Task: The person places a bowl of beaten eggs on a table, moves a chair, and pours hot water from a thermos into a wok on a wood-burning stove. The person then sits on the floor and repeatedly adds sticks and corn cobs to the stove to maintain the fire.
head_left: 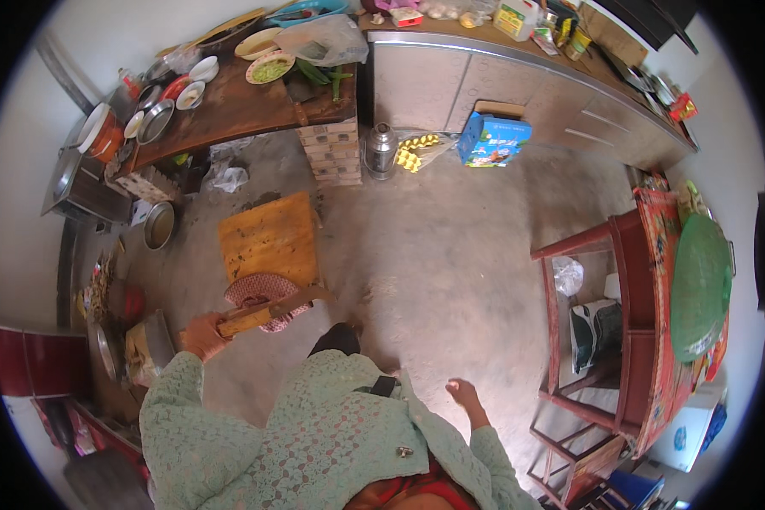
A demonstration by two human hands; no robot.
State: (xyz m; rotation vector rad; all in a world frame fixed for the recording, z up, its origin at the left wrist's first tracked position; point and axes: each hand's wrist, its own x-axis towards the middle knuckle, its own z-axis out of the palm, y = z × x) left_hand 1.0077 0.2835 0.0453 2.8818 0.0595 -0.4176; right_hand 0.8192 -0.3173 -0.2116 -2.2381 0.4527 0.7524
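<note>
My left hand (204,337) is closed around the end of a wooden rail (268,316), which looks like the top of a small chair's back. Just beyond the rail lies a round, red-and-white patterned cushion (262,289), partly covered by it. A worn yellow-brown board (268,236) with dark spots sits farther out, beside the cushion; its support is hidden. My right hand (461,393) hangs low over the floor on the other side of my body. Its fingers look loosely curled, and nothing shows in them.
A brick-legged wooden table (229,132) with bowls stands far left. Along the far counter's front are a metal flask (382,151) and a blue carton (495,138). A red wooden table (633,297) is on the right; a metal basin (159,225) lies left.
</note>
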